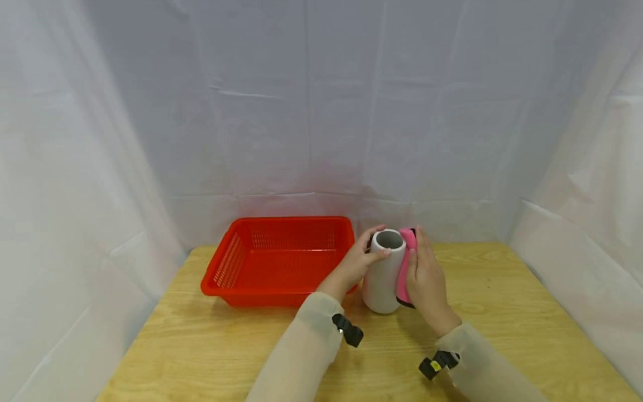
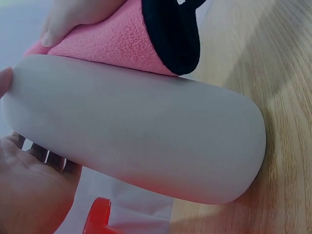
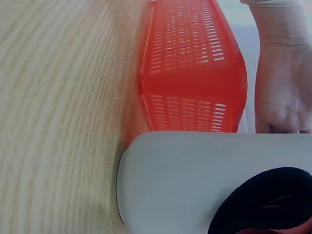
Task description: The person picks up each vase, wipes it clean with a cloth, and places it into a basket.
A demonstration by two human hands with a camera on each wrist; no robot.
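A tall white cup [image 1: 383,276] stands upright on the wooden table [image 1: 211,346], just right of a red basket [image 1: 281,259]. My left hand [image 1: 363,258] grips the cup's rim, thumb across its front edge. With my right hand [image 1: 426,276] I press a pink sponge with a black edge [image 1: 404,268] flat against the cup's right side. The left wrist view shows the cup [image 2: 141,141] close up with the pink sponge [image 2: 112,46] lying on it. In the right wrist view the cup [image 3: 195,180] fills the lower part, with the sponge's black edge [image 3: 273,195] against it.
The red slotted basket [image 3: 190,63] sits at the table's back left, close to the cup. White cloth [image 1: 321,111] hangs behind and on both sides. Bare wood [image 1: 527,312] spreads to the right and front of the hands.
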